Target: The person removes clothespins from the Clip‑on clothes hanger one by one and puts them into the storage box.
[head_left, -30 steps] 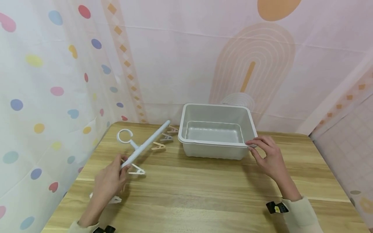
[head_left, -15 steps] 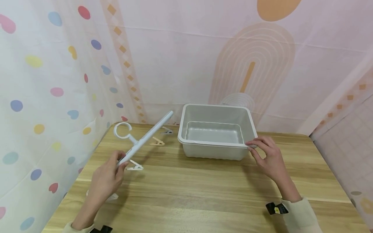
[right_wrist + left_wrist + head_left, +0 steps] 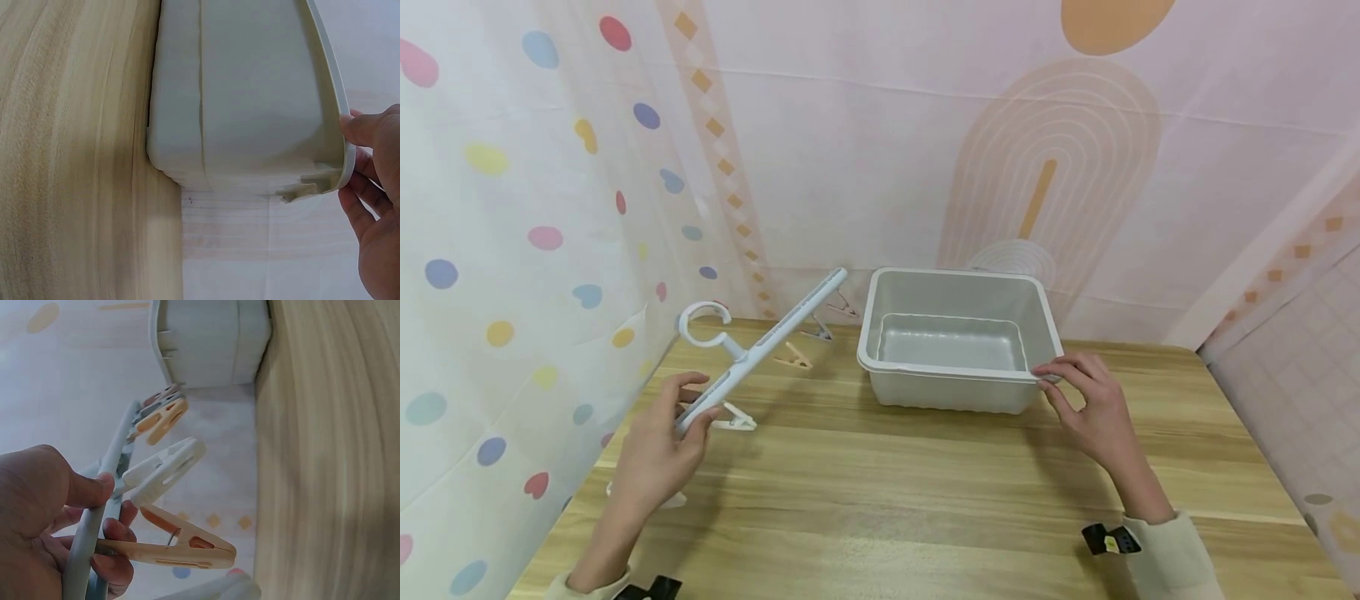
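My left hand grips the near end of a pale blue hanger, its hook pointing left. Several clips dangle from the bar, among them a white clip and a light orange clip. In the left wrist view the thumb presses on the bar, and a peach clip hangs by the fingers. At the near right corner of a grey bin, my right hand pinches the rim; the right wrist view shows thumb and fingers on either side of that rim.
The bin stands upright at the back of the wooden table, with nothing seen inside. Behind it hangs a patterned curtain, which also runs down the left side. The hanger's far end is close to the bin's left side.
The hanger has risen and shifted left in my left hand, its clips swinging along with it. My right hand and the bin have stayed in place.
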A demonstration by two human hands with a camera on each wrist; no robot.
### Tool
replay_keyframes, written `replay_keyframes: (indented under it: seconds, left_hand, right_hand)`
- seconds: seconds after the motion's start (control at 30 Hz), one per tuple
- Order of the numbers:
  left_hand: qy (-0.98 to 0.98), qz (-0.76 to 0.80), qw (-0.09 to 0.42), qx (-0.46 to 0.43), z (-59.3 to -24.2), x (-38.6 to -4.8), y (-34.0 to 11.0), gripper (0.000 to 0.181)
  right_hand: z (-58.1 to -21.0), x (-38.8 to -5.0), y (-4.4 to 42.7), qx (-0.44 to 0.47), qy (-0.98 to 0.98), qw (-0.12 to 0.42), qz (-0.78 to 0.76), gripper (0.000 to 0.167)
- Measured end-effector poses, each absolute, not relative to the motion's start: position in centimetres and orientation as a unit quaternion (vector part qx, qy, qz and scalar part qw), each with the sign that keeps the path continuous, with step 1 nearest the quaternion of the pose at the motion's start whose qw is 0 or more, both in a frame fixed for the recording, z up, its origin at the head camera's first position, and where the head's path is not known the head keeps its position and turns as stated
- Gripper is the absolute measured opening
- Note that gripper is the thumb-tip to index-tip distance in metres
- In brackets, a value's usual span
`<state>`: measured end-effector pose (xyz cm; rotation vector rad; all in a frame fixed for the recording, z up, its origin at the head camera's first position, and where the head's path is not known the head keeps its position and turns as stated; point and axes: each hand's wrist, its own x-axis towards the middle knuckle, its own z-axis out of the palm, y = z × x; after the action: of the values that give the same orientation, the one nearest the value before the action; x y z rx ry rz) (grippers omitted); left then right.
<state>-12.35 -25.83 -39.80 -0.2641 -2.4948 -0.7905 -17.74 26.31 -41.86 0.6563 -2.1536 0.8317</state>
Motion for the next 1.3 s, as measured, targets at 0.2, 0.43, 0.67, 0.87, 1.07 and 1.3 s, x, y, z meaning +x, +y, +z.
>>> replay_keyframes:
  seconds: [0.2,0.43,0.67,0.87,1.07,1.3]
  left_hand:
    - [-0.909,-0.301,0.269,-0.104,-39.4,-12.6,-25.7,0.046]
    - [-0.906,-0.312,0.272,-0.09,-38.5,-12.9,-25.9,0.034]
    - [-0.886,-0.346,0.283,-0.124,-37.7,-13.2,-25.8,0.034]
    - [-0.873,-0.369,0.286,-0.141,-37.2,-13.3,-25.2,0.034]
    - [-0.858,-0.39,0.288,-0.169,-37.1,-13.7,-24.4,0.039]
    - [-0.846,-0.404,0.291,-0.191,-37.4,-14.3,-23.6,0.041]
  right_hand:
    - [-41.9,-17.6,26.3,0.248,-0.839,0.36,0.324,0.032]
    - [-41.9,-17.5,26.2,0.244,-0.84,0.36,0.325,0.032]
    - [-41.9,-17.4,26.2,0.24,-0.841,0.36,0.324,0.031]
    - [-41.9,-17.4,26.2,0.234,-0.843,0.358,0.325,0.031]
    - [-42.0,-17.3,26.2,0.233,-0.842,0.362,0.326,0.031]
    - [-42.0,-17.5,26.0,0.238,-0.837,0.365,0.331,0.029]
